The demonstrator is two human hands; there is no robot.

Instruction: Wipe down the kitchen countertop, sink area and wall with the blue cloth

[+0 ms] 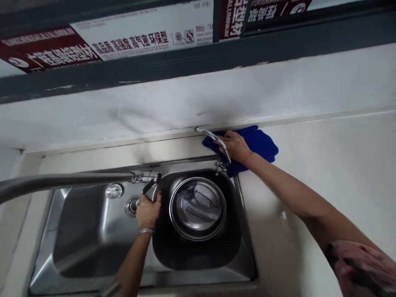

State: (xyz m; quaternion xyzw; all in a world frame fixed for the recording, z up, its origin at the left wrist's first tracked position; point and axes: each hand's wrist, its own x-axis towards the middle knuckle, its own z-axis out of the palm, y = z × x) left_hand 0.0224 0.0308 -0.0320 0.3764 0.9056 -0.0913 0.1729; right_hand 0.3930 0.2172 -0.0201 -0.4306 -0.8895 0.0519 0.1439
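Observation:
My right hand (234, 145) presses a blue cloth (261, 145) onto the counter at the sink's back right corner. Its fingers reach behind a thin chrome tap spout (215, 137). Over the sink's middle divider, my left hand (148, 209) has its thumb and fingers apart, just below the dark lever (148, 185) of the large faucet (102, 178). Some of its fingers are hidden, and whether it touches the lever I cannot tell. A bracelet is on that wrist. In the right basin lies a round metal strainer bowl (198, 237) with a crumpled grey-and-dark wet item (201, 208) inside.
The double steel sink (247, 247) is set into a pale counter (340, 165). The left basin (83, 243) has a drain (132, 205). A small tap handle (220, 167) stands at the back rim. A white wall and a dark window frame (173, 62) rise behind.

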